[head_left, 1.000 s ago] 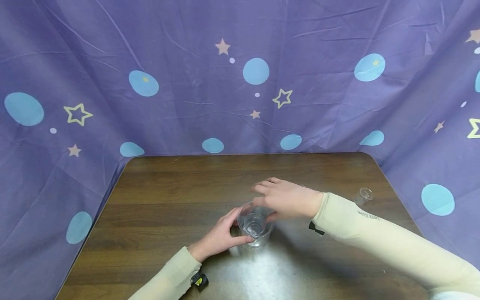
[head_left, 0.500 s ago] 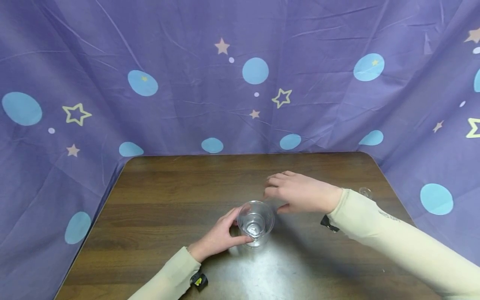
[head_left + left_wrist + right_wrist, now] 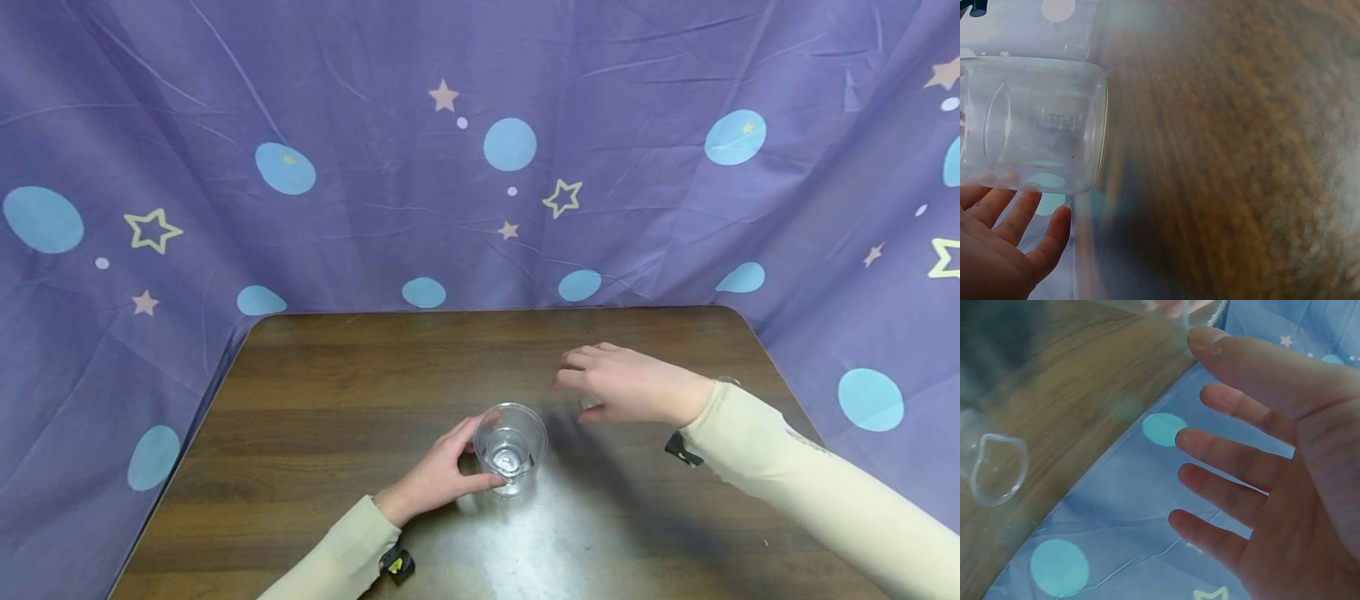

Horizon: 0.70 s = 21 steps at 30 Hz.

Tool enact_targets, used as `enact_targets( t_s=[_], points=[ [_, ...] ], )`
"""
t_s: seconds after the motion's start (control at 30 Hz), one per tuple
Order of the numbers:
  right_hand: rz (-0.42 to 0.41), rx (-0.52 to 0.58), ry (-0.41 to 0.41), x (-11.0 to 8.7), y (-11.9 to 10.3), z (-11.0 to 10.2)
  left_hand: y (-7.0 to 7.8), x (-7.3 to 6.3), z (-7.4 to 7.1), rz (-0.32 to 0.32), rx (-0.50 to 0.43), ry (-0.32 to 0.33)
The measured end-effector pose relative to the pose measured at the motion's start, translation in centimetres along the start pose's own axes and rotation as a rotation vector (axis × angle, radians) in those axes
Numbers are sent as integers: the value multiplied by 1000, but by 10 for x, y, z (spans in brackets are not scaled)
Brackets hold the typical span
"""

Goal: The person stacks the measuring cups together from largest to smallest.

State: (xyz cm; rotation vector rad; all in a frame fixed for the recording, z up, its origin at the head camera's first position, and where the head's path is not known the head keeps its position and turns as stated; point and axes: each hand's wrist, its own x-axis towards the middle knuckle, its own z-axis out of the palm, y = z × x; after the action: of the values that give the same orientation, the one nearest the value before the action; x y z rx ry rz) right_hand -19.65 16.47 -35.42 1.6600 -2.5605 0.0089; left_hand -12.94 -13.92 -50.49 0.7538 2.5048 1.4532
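A large clear beaker (image 3: 512, 446) stands upright on the wooden table. My left hand (image 3: 442, 469) grips its left side, the thumb at the front near the rim and the fingers behind. In the left wrist view, fingertips lie along the wall of this beaker (image 3: 1041, 125). To the right, my right hand (image 3: 626, 383) is above the table with nothing held in it. Part of a small clear glass (image 3: 588, 402) shows between its thumb and fingers, mostly hidden. The right wrist view shows the right fingers (image 3: 1229, 450) spread apart, away from a small spouted beaker (image 3: 1000, 469).
Behind the right sleeve, the rim of another small clear glass (image 3: 727, 381) peeks out near the right side of the brown table (image 3: 360, 375). A purple curtain (image 3: 375, 167) with stars and dots hangs around the back and sides.
My right hand has drawn away from over the large beaker's rim, moving right. The left hand keeps its grip, and the beaker stays in place. The right sleeve now covers most of the far-right glass.
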Motion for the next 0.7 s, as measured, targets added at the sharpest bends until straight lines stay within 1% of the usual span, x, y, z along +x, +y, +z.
enact_targets(
  t_s=[0.2,0.4,0.53,0.7],
  points=[
    [39,34,-13,-10,8,7,-1,0,0,0,-2,-1],
    [74,37,-9,-19,15,10,-2,0,0,3,-2,-7],
    [96,48,-6,-24,19,13,-2,-1,-1,7,-1,-5],
    [114,57,-21,-28,26,20,-1,-1,-1,6,1,-4]
  ],
)
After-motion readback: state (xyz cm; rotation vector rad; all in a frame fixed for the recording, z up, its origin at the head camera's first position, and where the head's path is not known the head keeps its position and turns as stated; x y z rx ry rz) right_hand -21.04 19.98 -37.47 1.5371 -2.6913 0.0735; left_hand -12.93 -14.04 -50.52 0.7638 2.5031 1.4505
